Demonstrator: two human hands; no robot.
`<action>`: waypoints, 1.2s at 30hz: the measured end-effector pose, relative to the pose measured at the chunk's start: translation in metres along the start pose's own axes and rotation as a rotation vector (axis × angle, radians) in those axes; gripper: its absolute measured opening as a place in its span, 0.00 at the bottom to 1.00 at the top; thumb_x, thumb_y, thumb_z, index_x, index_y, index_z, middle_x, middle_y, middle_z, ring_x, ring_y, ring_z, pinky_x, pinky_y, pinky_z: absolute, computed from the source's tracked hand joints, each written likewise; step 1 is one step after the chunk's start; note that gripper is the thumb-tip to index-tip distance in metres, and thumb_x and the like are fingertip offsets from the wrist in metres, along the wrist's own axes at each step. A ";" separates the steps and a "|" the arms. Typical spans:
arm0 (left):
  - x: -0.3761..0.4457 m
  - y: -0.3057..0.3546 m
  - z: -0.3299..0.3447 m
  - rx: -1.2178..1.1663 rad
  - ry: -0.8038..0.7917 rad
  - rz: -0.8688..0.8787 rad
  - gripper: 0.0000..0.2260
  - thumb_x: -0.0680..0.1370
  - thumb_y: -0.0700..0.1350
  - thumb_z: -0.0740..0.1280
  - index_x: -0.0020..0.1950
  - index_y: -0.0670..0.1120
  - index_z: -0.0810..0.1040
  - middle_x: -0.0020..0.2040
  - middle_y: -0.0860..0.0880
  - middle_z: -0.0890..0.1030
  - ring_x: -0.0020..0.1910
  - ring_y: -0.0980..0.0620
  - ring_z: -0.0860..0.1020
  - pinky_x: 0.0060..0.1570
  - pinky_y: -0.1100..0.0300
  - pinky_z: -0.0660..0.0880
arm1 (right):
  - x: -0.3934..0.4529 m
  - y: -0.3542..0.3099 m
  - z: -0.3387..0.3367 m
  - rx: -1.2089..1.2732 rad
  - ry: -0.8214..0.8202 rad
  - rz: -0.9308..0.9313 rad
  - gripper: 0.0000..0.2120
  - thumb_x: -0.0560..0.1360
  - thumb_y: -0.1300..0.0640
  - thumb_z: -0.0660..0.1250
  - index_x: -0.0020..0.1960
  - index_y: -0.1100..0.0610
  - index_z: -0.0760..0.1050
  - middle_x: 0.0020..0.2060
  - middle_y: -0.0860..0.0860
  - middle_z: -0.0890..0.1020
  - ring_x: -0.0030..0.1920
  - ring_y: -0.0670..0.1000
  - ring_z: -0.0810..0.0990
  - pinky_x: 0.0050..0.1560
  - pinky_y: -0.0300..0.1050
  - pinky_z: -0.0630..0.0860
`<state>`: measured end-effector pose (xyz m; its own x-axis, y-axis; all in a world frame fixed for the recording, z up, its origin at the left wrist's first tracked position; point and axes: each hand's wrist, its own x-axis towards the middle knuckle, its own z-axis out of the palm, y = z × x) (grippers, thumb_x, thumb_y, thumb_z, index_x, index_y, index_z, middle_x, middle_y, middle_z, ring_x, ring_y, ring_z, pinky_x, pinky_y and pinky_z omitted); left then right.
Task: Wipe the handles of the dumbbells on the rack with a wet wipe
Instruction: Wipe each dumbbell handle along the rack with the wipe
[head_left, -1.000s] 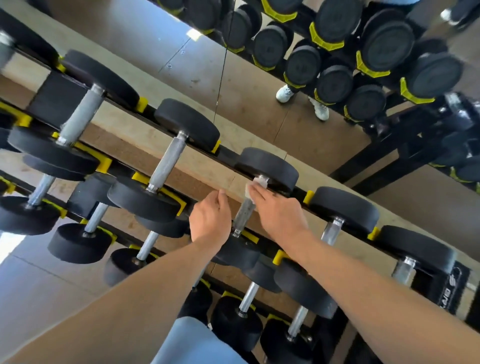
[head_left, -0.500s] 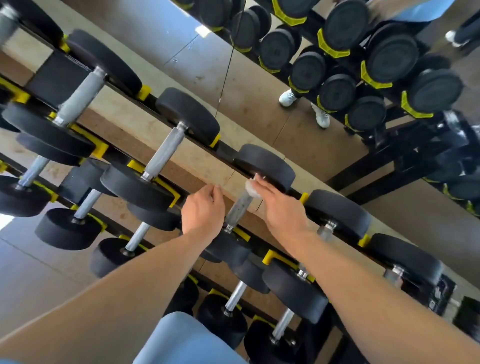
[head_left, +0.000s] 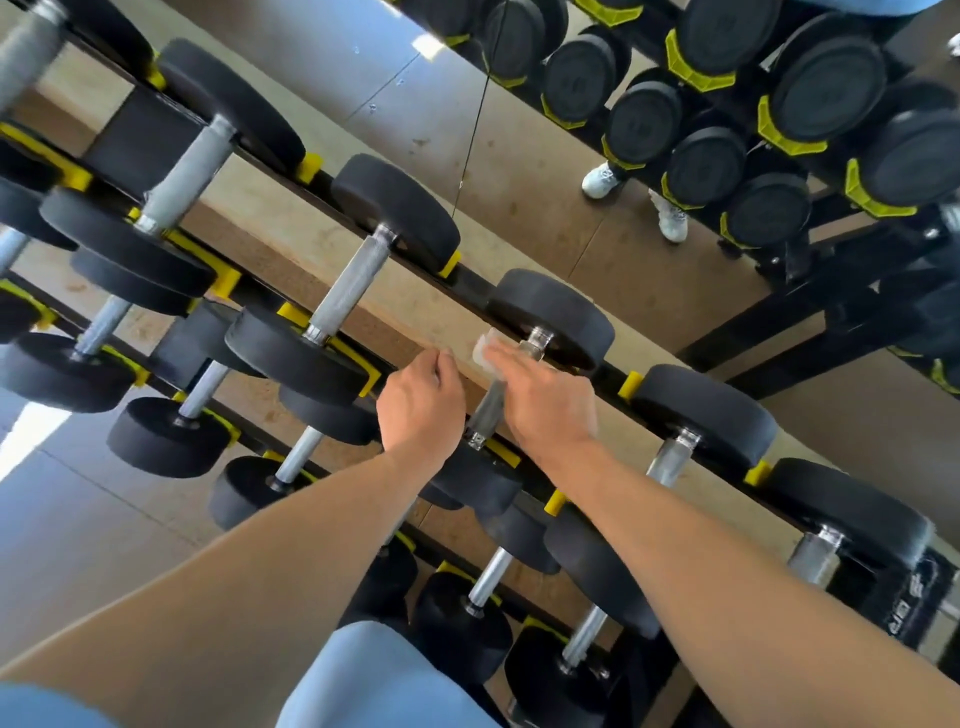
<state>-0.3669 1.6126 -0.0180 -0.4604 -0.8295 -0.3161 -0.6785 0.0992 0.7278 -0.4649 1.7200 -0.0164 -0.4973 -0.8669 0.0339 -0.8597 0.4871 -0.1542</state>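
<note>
The right hand (head_left: 545, 400) is wrapping a wet wipe (head_left: 485, 352) around the metal handle (head_left: 491, 405) of a dumbbell on the rack's (head_left: 524, 304) top row, fingers curled over it near the far weight head (head_left: 553, 317). Just to the grip's left, the left hand (head_left: 422, 402) is hanging loosely curled, holding nothing. Beyond the grip, a mirror (head_left: 519, 156) is reflecting more dumbbells.

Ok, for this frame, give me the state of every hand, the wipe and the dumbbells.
right hand: laid over a handle, pressing the wipe on it
wet wipe: crumpled, one corner showing past the fingers
dumbbell handle: under the right hand, in its rack cradle
left hand: fingers loosely curled, holds nothing
other dumbbells: racked, untouched
</note>
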 end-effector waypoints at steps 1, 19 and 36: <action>-0.001 0.000 -0.001 0.000 0.005 0.009 0.17 0.85 0.50 0.54 0.38 0.50 0.71 0.31 0.52 0.73 0.30 0.54 0.72 0.28 0.60 0.61 | -0.007 0.005 0.005 -0.035 -0.115 -0.056 0.19 0.79 0.59 0.66 0.70 0.51 0.74 0.65 0.47 0.80 0.46 0.55 0.87 0.39 0.51 0.83; 0.002 -0.005 0.004 -0.004 0.008 0.036 0.19 0.86 0.51 0.54 0.35 0.51 0.68 0.30 0.51 0.71 0.28 0.54 0.70 0.29 0.60 0.59 | -0.050 0.014 -0.018 0.459 -0.298 0.646 0.13 0.84 0.50 0.58 0.63 0.45 0.78 0.49 0.44 0.83 0.45 0.47 0.84 0.42 0.45 0.83; 0.003 -0.004 0.006 0.001 -0.010 0.015 0.18 0.86 0.51 0.54 0.40 0.47 0.74 0.32 0.51 0.75 0.30 0.54 0.73 0.29 0.61 0.62 | -0.044 0.004 -0.069 1.345 -0.252 0.940 0.10 0.84 0.53 0.61 0.59 0.53 0.79 0.30 0.52 0.82 0.24 0.47 0.71 0.23 0.38 0.61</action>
<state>-0.3692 1.6129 -0.0254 -0.4766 -0.8222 -0.3113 -0.6721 0.1125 0.7319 -0.4543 1.7676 0.0500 -0.6042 -0.4022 -0.6878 0.4858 0.4982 -0.7182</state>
